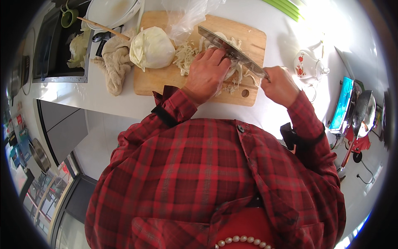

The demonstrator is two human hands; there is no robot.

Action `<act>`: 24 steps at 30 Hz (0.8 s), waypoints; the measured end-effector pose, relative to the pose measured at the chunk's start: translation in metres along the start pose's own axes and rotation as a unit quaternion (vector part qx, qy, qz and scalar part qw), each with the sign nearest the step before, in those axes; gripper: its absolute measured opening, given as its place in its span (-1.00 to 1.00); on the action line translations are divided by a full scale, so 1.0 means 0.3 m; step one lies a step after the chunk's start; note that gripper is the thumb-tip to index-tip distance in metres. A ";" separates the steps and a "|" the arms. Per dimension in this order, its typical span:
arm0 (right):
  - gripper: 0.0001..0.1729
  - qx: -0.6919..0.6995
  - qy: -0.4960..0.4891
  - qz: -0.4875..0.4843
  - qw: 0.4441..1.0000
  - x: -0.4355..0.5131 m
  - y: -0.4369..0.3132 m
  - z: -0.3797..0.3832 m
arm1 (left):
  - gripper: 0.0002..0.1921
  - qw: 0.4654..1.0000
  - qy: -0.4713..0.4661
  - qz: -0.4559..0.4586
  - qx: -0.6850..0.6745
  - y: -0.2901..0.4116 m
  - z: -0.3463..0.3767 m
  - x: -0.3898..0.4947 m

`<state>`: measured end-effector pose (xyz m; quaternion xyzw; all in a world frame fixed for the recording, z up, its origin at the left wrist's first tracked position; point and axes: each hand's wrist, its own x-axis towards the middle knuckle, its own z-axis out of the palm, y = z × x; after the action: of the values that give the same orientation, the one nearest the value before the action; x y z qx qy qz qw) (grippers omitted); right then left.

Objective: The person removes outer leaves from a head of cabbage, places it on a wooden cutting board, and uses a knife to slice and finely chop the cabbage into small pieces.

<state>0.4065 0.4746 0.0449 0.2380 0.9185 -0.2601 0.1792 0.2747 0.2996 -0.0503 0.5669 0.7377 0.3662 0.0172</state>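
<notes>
My right hand point(279, 85) grips the handle of a broad-bladed kitchen knife point(233, 51), whose blade slants up and left over a wooden cutting board point(155, 84). Beside the blade, the curled fingers of my left hand point(209, 73) press on pale cabbage point(231, 70), partly hidden by the hand and knife. Shredded cabbage point(185, 57) lies left of the blade, with more scraps under and right of it. A cut cabbage head point(153, 48) rests on the board's left part. A clear plastic bag point(186, 15) covers part of the board's far edge.
To the left are a beige cloth point(115, 62), a white basin point(113, 12), a wooden chopstick point(102, 28) and a dark sink point(56, 56) with cabbage leaves point(77, 49). A flowered white teapot point(306, 67) stands right. Green stalks or strips point(284, 7) lie at the back.
</notes>
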 end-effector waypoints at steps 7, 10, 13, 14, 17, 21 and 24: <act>-0.78 0.043 0.042 0.012 0.998 -0.022 0.006 0.015 | -0.81 0.999 0.041 0.012 -0.019 -0.007 0.012 -0.004; -0.79 0.012 0.040 -0.004 0.999 -0.075 -0.007 -0.044 | -0.80 0.999 0.041 0.009 -0.008 -0.006 0.014 -0.016; -0.79 0.000 -0.005 0.003 1.000 -0.085 -0.012 -0.083 | -0.81 0.999 0.040 0.010 -0.010 -0.010 0.021 -0.015; -0.80 0.002 -0.017 0.010 1.000 -0.082 -0.014 -0.082 | -0.81 0.999 0.041 0.011 -0.011 -0.011 0.020 -0.018; -0.81 0.018 -0.002 0.012 1.000 -0.032 -0.023 -0.030 | -0.81 0.999 0.041 0.011 -0.009 -0.013 0.017 -0.022; -0.80 -0.029 -0.007 0.027 0.999 0.008 -0.028 0.028 | -0.78 0.999 0.035 0.012 -0.010 -0.015 0.017 -0.027; -0.80 0.049 0.013 0.045 0.998 -0.013 -0.022 0.004 | -0.77 0.998 0.051 0.032 -0.013 -0.023 0.021 -0.026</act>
<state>0.4064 0.4678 0.0482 0.2905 0.8953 -0.2935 0.1672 0.2747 0.2956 -0.0618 0.5710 0.7142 0.4042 -0.0250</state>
